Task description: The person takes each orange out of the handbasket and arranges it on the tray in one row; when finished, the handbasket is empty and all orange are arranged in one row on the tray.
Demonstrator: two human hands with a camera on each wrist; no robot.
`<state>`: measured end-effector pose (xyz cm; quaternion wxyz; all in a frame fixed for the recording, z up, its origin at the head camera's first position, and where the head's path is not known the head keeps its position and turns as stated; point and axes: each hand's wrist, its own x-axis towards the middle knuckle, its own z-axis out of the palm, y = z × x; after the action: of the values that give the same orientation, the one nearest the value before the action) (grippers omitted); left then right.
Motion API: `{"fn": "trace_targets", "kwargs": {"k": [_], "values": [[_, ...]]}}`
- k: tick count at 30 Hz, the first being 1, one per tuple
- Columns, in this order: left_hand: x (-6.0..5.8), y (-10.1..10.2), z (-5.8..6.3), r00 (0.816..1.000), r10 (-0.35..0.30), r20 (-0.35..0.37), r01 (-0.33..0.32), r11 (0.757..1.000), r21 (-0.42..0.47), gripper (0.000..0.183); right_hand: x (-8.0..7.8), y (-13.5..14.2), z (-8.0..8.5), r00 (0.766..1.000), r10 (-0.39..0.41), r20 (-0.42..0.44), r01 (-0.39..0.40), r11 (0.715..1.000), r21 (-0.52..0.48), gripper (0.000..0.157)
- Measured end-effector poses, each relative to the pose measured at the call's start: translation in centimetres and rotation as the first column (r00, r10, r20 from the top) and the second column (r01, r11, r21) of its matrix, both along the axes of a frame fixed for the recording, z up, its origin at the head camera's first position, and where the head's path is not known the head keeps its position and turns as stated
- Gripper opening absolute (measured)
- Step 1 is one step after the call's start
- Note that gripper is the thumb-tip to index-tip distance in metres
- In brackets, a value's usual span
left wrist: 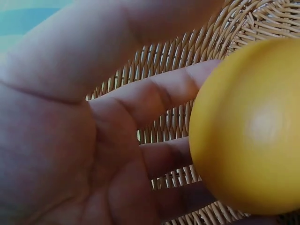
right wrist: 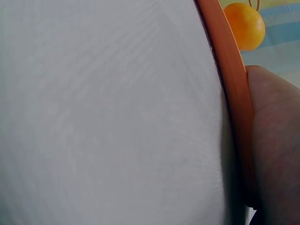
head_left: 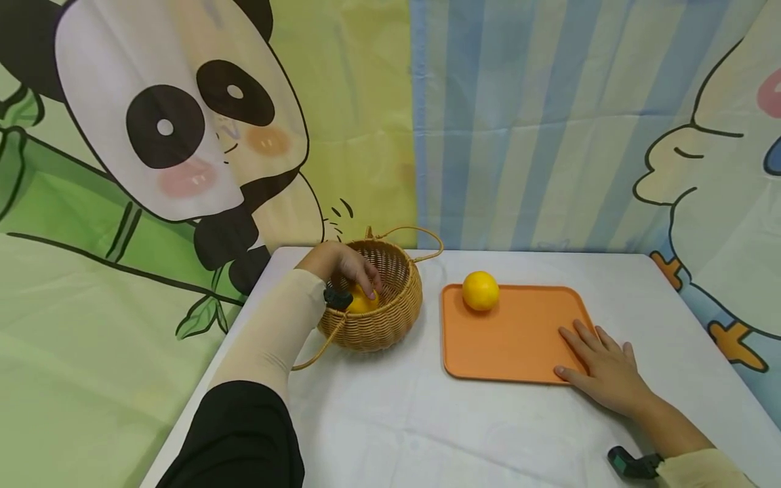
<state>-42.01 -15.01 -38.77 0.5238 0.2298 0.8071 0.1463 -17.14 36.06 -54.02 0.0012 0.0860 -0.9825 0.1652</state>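
My left hand [head_left: 356, 266] reaches down into a wicker basket [head_left: 384, 329], its fingertips at a yellow-orange fruit [head_left: 363, 302]. In the left wrist view, fairly straight fingers [left wrist: 150, 96] pass behind the smooth round fruit [left wrist: 253, 126], which hides their tips. The thumb is spread apart above, its tip out of view. My right hand [head_left: 604, 373] rests, fingers spread, on the right end of an orange tray [head_left: 506, 346]. Its thumb [right wrist: 276, 122] lies along the tray's rim in the right wrist view. Another orange fruit [head_left: 481, 291] sits at the tray's back left.
A white cloth [head_left: 390, 427] covers the table. The basket's thin looped handles [head_left: 433, 245] stick out at back right and front left. Behind the table hang printed curtains [head_left: 518, 122] with a panda and another cartoon figure. Small black devices [head_left: 634, 465] are worn at the wrists.
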Motion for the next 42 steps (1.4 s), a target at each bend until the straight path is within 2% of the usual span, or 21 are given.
{"fn": "trace_targets", "kwargs": {"k": [6, 14, 22, 31, 33, 37, 42], "values": [[0.34, -0.06, -0.11, 0.992, 0.108, 0.061, -0.105, 0.993, -0.046, 0.056, 0.01, -0.08, -0.03, 1.0, 0.002, 0.001, -0.002, 1.0, -0.005, 0.09], [0.29, -0.09, -0.22, 0.994, 0.103, 0.043, -0.101, 0.994, -0.044, 0.05, -0.05, 0.07, -0.03, 1.0, 0.004, 0.002, -0.004, 1.0, 0.004, 0.09], [0.24, -0.07, -0.48, 0.991, 0.126, 0.041, -0.124, 0.991, -0.046, 0.05, -0.07, 0.02, -0.1, 1.0, 0.0, 0.001, 0.0, 1.0, 0.004, 0.09], [0.59, 0.06, -0.07, 0.991, 0.133, -0.003, -0.133, 0.99, -0.043, 0.049, -0.06, -0.03, 0.21, 1.0, 0.007, -0.006, -0.007, 1.0, -0.002, 0.09], [0.64, 0.08, -0.01, 0.991, 0.132, -0.019, -0.133, 0.991, -0.029, 0.049, -0.06, 0.0, 0.22, 1.0, 0.009, -0.011, -0.009, 1.0, 0.0, 0.089], [0.64, 0.13, 0.0, 0.989, 0.148, -0.002, -0.148, 0.989, 0.027, 0.05, -0.02, -0.02, 0.2, 1.0, 0.011, -0.015, -0.011, 1.0, 0.0, 0.089], [0.57, 0.33, 0.14, 0.993, 0.117, 0.01, -0.117, 0.988, 0.096, 0.053, 0.03, -0.01, 0.22, 1.0, 0.011, -0.016, -0.011, 1.0, 0.0, 0.089]]}}
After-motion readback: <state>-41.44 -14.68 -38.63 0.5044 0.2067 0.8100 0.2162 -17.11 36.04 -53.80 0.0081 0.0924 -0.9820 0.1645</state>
